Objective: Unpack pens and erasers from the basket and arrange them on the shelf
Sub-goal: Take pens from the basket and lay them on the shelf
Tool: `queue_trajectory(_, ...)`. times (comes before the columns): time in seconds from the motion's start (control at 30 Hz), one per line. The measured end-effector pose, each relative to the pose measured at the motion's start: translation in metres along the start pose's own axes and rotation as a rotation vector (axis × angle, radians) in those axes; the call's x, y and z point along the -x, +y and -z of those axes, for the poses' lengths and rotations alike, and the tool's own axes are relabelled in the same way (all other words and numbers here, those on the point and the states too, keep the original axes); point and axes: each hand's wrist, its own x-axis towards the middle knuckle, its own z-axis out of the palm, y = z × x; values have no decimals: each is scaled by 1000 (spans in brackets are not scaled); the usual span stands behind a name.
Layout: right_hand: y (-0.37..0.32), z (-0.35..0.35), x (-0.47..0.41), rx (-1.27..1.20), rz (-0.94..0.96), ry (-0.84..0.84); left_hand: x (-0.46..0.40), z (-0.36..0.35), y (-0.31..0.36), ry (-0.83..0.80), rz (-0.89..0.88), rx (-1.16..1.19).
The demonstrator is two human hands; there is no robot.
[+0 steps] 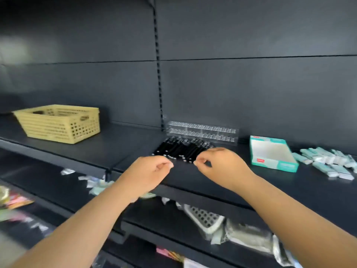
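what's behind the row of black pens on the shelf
Directly behind the row of black pens stands a clear acrylic pen holder with two tiers of holes, against the dark back panel. Its slots look unfilled; blur hides finer detail.

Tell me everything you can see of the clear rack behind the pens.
The rack looks like clear plastic: a long, low stand with two stepped rows of small holes. It stands on the shelf against the back panel, and every hole looks unfilled. The black pens lie in a row just before it; whether they touch it is unclear. Neither hand touches it.
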Motion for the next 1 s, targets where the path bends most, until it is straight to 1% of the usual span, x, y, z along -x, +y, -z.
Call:
queue_trajectory(0.13,-136,-33,-56,-31,197,38,58,109,-92,200,55,-224)
queue_trajectory(0.2,-196,-48,-82,-63,258,64,89,156,-131,313,79,-289)
queue_trajectory(0.27,-240,-59,-105,-70,288,69,107,192,-161,392,92,-305)
queue_trajectory(0.37,-288,-72,-141,-63,295,35,119,236,-203,430,131,-290)
queue_trajectory(0.47,-316,-84,-177,-58,280,22,113,263,-238,465,117,-262)
queue_trajectory(0.6,-338,-109,-228,-43,244,-11,91,282,-284,484,112,-212)
queue_trajectory(0.7,-346,-136,-274,-26,215,-22,58,296,-323,456,114,-209)
queue_trajectory(0.83,-355,-169,-342,-39,190,4,6,324,-372,444,104,-220)
queue_trajectory(1.0,-379,-206,-424,-36,181,-34,-55,366,-423,437,63,-224)
